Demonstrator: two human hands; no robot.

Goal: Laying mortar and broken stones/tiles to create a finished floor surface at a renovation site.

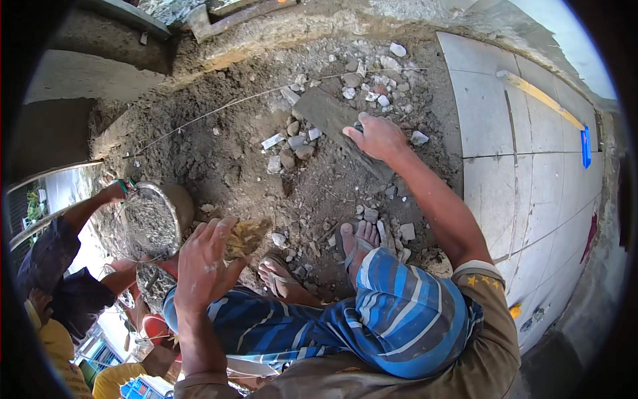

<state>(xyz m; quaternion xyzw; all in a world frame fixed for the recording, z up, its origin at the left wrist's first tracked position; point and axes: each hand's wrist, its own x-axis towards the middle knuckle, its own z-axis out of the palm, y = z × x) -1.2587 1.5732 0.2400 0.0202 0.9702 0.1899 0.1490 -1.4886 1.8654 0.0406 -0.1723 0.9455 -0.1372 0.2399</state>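
My right hand (379,138) is closed on the handle of a flat, mortar-grey rectangular float (318,106), which lies tilted diagonally over the rubble and dirt at the centre. Toward the lower left, my left hand (212,259) curls round the near side of a rough yellowish-brown stone (250,236), its thumb along the lower edge. Pale stone chips and pebbles (296,143) lie scattered below and beside the float. A thin string (232,104) crosses the ground above them. My sandalled feet are below, among loose rubble.
At left a co-worker's hand (113,191) holds the rim of a bucket (179,206) of grey mix; other workers are at lower left. Pale floor tiles (488,183) line the right, bearing a wooden bar (541,100) and blue tool (585,146). A rough ledge (266,30) runs along the top.
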